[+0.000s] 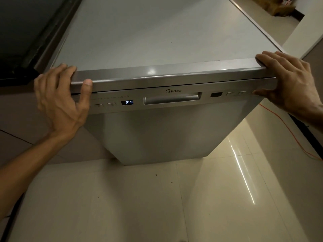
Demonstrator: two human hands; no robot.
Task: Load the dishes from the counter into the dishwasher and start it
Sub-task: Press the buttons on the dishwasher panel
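while shut, silver dishwasher (157, 130), display (127, 102) p4

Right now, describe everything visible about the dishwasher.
The dishwasher is a freestanding silver unit, metal by its look, standing upright on pale floor tiles. Its door is shut. The control strip bears a Midea logo, a recessed handle, buttons, and a display reading P4. The left hand and right hand grip its top front corners.

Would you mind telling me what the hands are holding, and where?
Both hands, left and right, grip the dishwasher by its top panel's front corners.
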